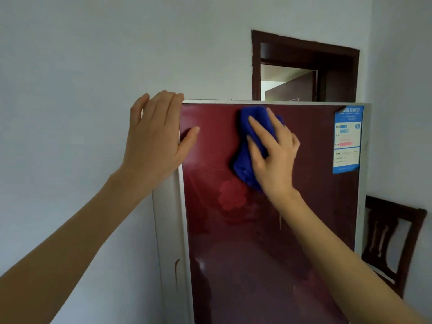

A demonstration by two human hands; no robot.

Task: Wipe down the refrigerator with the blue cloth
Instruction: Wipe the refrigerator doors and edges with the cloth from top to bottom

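Note:
The refrigerator (268, 230) has a glossy dark red door with a faint flower pattern and a white frame. My right hand (273, 155) presses the bunched blue cloth (245, 164) flat against the upper middle of the door, fingers spread over it. My left hand (156, 139) rests on the door's top left corner, fingers over the top edge and thumb on the red front.
A blue and white energy label (347, 139) is stuck at the door's upper right. A dark wooden chair (392, 242) stands right of the refrigerator. Behind it is a dark-framed doorway (304, 66). White wall fills the left side.

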